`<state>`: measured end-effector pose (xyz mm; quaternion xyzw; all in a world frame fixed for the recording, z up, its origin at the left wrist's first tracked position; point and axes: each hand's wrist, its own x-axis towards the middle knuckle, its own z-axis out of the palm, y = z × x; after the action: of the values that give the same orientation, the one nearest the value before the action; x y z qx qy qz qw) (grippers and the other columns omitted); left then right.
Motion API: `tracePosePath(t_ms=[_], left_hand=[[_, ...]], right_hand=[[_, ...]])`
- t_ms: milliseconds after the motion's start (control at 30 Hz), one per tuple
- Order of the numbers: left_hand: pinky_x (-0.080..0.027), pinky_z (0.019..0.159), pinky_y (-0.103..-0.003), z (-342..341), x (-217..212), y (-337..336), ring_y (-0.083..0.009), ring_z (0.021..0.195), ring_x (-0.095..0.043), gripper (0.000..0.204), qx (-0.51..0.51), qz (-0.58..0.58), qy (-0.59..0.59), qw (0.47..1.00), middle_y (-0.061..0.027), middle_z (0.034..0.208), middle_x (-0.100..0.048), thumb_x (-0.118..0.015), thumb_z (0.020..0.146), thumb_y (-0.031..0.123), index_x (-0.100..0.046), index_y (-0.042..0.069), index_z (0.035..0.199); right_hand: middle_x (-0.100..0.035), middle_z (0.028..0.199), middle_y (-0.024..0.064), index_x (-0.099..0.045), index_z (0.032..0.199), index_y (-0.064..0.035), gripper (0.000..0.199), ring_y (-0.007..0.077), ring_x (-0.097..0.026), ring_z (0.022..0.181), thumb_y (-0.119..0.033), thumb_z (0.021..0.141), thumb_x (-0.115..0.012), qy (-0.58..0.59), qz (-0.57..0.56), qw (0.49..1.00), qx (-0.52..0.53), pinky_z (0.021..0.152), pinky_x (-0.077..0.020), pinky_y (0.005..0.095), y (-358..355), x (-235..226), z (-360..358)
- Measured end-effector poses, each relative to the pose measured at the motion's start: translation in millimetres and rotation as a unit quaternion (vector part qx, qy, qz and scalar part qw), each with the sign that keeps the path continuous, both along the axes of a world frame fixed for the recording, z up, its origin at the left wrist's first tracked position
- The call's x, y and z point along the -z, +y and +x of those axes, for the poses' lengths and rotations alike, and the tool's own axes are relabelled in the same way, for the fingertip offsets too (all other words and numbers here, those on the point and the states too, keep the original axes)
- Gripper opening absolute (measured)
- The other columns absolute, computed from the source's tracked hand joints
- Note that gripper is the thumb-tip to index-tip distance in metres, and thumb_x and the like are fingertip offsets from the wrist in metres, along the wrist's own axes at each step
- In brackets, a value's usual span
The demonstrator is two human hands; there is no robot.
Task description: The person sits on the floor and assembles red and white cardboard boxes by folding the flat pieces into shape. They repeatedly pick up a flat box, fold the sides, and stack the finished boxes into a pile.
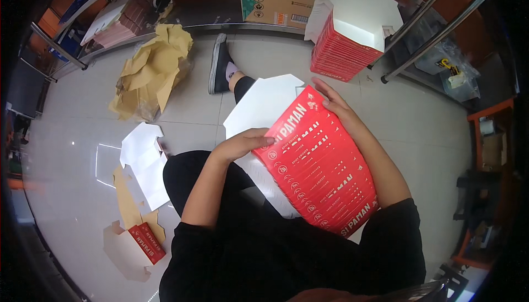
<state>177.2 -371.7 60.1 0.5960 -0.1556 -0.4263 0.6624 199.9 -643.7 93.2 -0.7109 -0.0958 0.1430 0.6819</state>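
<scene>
Red flat cartons (317,164) are held fanned on the lap, left hand (242,143) pressed on top, right hand (336,106) gripping the far edge. Folded boxes (347,32) are stacked at 1 o'clock; most blanks seem unfolded.
</scene>
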Motion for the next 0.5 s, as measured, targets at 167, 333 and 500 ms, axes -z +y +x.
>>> tracePosePath(t_ms=[167, 333, 500], left_hand=[[-0.022, 0.101, -0.031, 27, -17, -7, -0.0195, 0.121, -0.034, 0.062, 0.122, -0.002, -0.097, 0.988, -0.0123, 0.130, -0.038, -0.053, 0.081, 0.031, -0.030, 0.000, 0.130], [-0.026, 0.099, -0.030, 60, -29, -57, -0.0213, 0.124, -0.030, 0.068, -0.134, -0.083, -0.189, 0.969, -0.0122, 0.130, -0.036, -0.059, 0.077, 0.031, -0.028, 0.005, 0.131], [-0.029, 0.098, -0.031, 66, -23, -73, -0.0199, 0.111, -0.042, 0.052, -0.014, -0.030, -0.225, 0.974, -0.0125, 0.114, -0.050, -0.053, 0.073, 0.019, -0.042, 0.002, 0.121]], right_hand=[[-0.048, 0.121, 0.0103, -0.042, 0.124, 0.0002, 0.042, 0.0116, -0.048, 0.106, -0.020, 0.087, -0.045, 0.167, 0.068, 0.983, -0.028, 0.090, -0.0372, 0.0247, -3, -9, -5], [-0.052, 0.103, 0.0029, -0.048, 0.118, -0.0032, 0.035, 0.0115, -0.048, 0.100, -0.020, 0.087, -0.046, -0.013, -0.010, 1.000, -0.011, 0.089, -0.0356, 0.0240, 0, -4, -1], [-0.046, 0.083, 0.0002, -0.050, 0.087, -0.0031, 0.013, 0.0085, -0.044, 0.083, -0.016, 0.087, -0.047, -0.006, -0.035, 0.993, 0.108, 0.076, -0.0363, 0.0218, 3, -6, -6]])
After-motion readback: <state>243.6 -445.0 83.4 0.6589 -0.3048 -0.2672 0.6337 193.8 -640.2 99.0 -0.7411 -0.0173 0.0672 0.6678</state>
